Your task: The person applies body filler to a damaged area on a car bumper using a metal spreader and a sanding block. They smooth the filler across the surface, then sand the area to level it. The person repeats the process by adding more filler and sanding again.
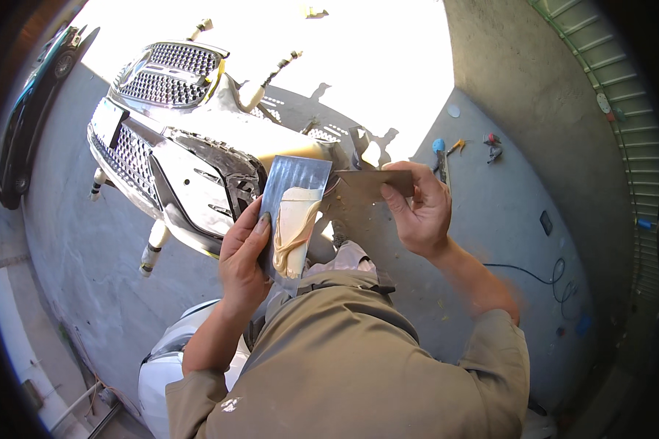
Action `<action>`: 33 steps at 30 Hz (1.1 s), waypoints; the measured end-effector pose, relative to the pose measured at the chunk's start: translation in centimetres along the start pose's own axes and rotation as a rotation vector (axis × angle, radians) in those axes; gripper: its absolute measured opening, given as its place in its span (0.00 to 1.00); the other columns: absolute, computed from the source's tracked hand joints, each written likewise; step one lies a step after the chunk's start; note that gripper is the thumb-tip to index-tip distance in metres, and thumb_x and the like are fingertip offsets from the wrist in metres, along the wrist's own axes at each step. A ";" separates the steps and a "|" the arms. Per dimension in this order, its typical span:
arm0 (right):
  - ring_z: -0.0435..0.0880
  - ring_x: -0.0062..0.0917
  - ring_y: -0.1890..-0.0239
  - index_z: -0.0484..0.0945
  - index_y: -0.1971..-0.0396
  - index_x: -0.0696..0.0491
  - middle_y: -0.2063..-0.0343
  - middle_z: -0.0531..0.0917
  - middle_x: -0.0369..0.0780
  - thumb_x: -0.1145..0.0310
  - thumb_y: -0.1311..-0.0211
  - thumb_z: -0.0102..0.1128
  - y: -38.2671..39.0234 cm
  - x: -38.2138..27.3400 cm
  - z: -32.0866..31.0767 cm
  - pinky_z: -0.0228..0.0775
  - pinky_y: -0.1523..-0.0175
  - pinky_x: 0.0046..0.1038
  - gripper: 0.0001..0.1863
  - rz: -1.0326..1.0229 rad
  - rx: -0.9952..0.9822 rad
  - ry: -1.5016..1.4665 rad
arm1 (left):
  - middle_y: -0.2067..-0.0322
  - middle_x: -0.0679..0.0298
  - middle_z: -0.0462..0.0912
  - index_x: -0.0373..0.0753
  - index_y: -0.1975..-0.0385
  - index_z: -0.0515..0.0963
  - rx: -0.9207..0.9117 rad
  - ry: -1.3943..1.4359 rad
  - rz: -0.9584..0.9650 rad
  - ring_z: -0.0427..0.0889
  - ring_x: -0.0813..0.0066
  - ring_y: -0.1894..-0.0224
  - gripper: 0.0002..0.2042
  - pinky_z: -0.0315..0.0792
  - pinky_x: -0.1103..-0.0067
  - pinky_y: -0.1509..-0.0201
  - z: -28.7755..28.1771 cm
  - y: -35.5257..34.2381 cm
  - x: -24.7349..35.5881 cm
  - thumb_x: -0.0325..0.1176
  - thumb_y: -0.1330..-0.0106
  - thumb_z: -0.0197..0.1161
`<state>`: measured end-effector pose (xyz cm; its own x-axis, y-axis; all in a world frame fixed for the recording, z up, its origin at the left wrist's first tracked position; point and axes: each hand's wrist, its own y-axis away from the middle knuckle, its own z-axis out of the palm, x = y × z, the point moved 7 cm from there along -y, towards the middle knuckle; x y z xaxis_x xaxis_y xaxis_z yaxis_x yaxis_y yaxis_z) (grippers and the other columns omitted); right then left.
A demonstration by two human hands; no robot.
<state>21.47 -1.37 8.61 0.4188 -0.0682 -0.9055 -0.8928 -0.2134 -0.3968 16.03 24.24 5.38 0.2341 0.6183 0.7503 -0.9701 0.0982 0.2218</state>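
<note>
My left hand grips a flat silver-blue metal plate by its left edge, tilted in front of me. A thick smear of beige paste lies on the plate. My right hand pinches a dark brown flat spreader between thumb and fingers, its left end close beside the plate's upper right edge. Beyond both hands a car bumper with honeycomb grilles rests on stands wrapped in white material, its painted surface partly dark along the trim.
A dark car part lies at the far left and a white panel at lower left. On the floor at right are tools, a black hose and a small dark object. A green corrugated wall bounds the right.
</note>
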 end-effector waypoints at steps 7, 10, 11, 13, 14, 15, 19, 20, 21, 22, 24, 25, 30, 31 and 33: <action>0.86 0.21 0.46 0.72 0.27 0.62 0.45 0.88 0.42 0.76 0.24 0.63 3.1 3.2 4.2 0.76 0.38 0.25 0.28 0.443 0.056 -0.421 | 0.36 0.51 0.81 0.23 0.25 0.63 0.080 -0.125 0.036 0.82 0.71 0.35 0.25 0.74 0.74 0.30 -1.0 -0.9 0.9 0.29 0.16 0.50; 0.87 0.26 0.49 0.73 0.28 0.62 0.48 0.88 0.47 0.72 0.26 0.65 2.0 3.3 1.8 0.76 0.40 0.27 0.29 0.392 0.105 -0.035 | 0.41 0.56 0.85 0.25 0.26 0.67 -0.111 -0.434 0.062 0.83 0.77 0.43 0.23 0.73 0.81 0.36 0.4 -0.7 1.3 0.31 0.15 0.49; 0.88 0.27 0.49 0.74 0.29 0.62 0.49 0.88 0.49 0.71 0.27 0.66 1.5 3.3 1.0 0.76 0.41 0.28 0.29 0.362 0.165 0.076 | 0.43 0.57 0.86 0.25 0.27 0.68 -0.238 -0.550 0.090 0.84 0.78 0.46 0.23 0.74 0.81 0.39 1.6 -0.6 1.0 0.31 0.15 0.49; 0.88 0.34 0.53 0.75 0.30 0.62 0.53 0.88 0.50 0.68 0.28 0.67 0.9 3.2 1.9 0.77 0.44 0.32 0.29 0.293 0.099 0.205 | 0.54 0.54 0.89 0.27 0.29 0.70 -0.280 -0.860 0.270 0.86 0.78 0.56 0.21 0.78 0.79 0.49 3.0 -0.7 1.1 0.30 0.16 0.46; 0.88 0.35 0.53 0.76 0.30 0.61 0.54 0.88 0.49 0.68 0.28 0.67 1.0 3.2 3.0 0.77 0.44 0.32 0.29 0.276 0.072 0.206 | 0.53 0.55 0.89 0.27 0.30 0.70 -0.259 -0.835 0.273 0.85 0.77 0.55 0.21 0.78 0.78 0.47 3.1 -1.1 0.9 0.30 0.16 0.46; 0.88 0.36 0.54 0.76 0.31 0.61 0.54 0.88 0.48 0.68 0.28 0.66 1.4 3.0 4.3 0.77 0.44 0.33 0.28 0.251 0.012 0.210 | 0.52 0.55 0.89 0.27 0.30 0.71 -0.197 -0.796 0.224 0.85 0.77 0.54 0.20 0.78 0.78 0.46 2.8 -1.6 0.4 0.30 0.15 0.46; 0.88 0.35 0.54 0.76 0.31 0.59 0.54 0.88 0.48 0.72 0.30 0.68 3.9 2.2 7.4 0.77 0.45 0.31 0.29 0.336 -0.146 0.124 | 0.46 0.58 0.86 0.27 0.30 0.71 -0.093 -0.690 0.142 0.83 0.77 0.48 0.20 0.77 0.79 0.41 0.9 -3.0 0.4 0.30 0.13 0.44; 0.88 0.33 0.55 0.78 0.32 0.58 0.54 0.88 0.46 0.75 0.31 0.69 4.3 2.0 7.5 0.78 0.45 0.29 0.28 0.362 -0.189 0.088 | 0.45 0.58 0.85 0.27 0.30 0.70 -0.064 -0.668 0.141 0.83 0.78 0.47 0.19 0.76 0.79 0.41 0.2 -3.2 0.7 0.30 0.13 0.43; 0.87 0.29 0.54 0.78 0.32 0.58 0.55 0.88 0.45 0.75 0.31 0.69 4.5 1.9 7.1 0.77 0.45 0.27 0.27 0.406 -0.156 0.012 | 0.44 0.59 0.84 0.28 0.30 0.70 -0.050 -0.653 0.128 0.82 0.78 0.46 0.19 0.76 0.79 0.40 -0.3 -3.3 0.9 0.30 0.12 0.42; 0.85 0.25 0.54 0.78 0.32 0.58 0.55 0.88 0.44 0.76 0.31 0.69 4.5 1.8 6.7 0.76 0.45 0.24 0.27 0.450 -0.137 -0.066 | 0.44 0.60 0.83 0.29 0.29 0.68 -0.026 -0.602 0.177 0.81 0.81 0.46 0.20 0.76 0.80 0.40 -0.6 -3.3 1.4 0.31 0.11 0.41; 0.86 0.26 0.54 0.80 0.38 0.54 0.55 0.87 0.43 0.80 0.33 0.68 4.1 1.5 5.6 0.79 0.40 0.26 0.24 0.445 -0.046 -0.208 | 0.44 0.59 0.83 0.30 0.28 0.66 0.038 -0.536 0.146 0.82 0.82 0.45 0.20 0.77 0.80 0.39 -1.3 -3.1 1.1 0.32 0.11 0.41; 0.86 0.28 0.54 0.82 0.41 0.53 0.55 0.86 0.42 0.80 0.37 0.69 3.1 -0.4 5.1 0.81 0.40 0.30 0.23 0.157 -0.053 -0.063 | 0.44 0.59 0.82 0.30 0.27 0.65 0.035 -0.485 0.150 0.82 0.81 0.45 0.20 0.77 0.80 0.39 -1.1 -2.8 0.9 0.32 0.11 0.42; 0.83 0.31 0.47 0.92 0.46 0.43 0.53 0.82 0.35 0.81 0.47 0.70 3.2 -3.7 6.4 0.78 0.29 0.49 0.27 -0.494 -0.164 0.426 | 0.43 0.56 0.83 0.29 0.26 0.63 0.050 -0.057 -0.033 0.86 0.78 0.45 0.22 0.81 0.79 0.41 -0.7 -1.5 -1.6 0.31 0.14 0.48; 0.82 0.30 0.47 0.91 0.44 0.41 0.53 0.82 0.35 0.81 0.47 0.70 3.2 -3.6 6.7 0.78 0.29 0.50 0.29 -0.513 -0.197 0.494 | 0.43 0.56 0.84 0.29 0.26 0.64 0.019 0.028 0.009 0.87 0.78 0.46 0.22 0.82 0.79 0.41 -0.6 -1.3 -1.3 0.31 0.14 0.48; 0.84 0.32 0.47 0.91 0.45 0.43 0.52 0.83 0.36 0.81 0.47 0.70 2.6 -2.9 5.9 0.77 0.29 0.50 0.28 -0.488 -0.226 0.574 | 0.42 0.54 0.83 0.27 0.26 0.63 0.049 -0.047 0.009 0.87 0.76 0.45 0.22 0.82 0.78 0.41 -1.5 -0.9 -0.8 0.31 0.14 0.48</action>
<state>16.94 3.99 9.36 0.8299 -0.3956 -0.3933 -0.5565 -0.5375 -0.6335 16.61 24.84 3.64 0.2294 0.5815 0.7805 -0.9682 0.0538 0.2445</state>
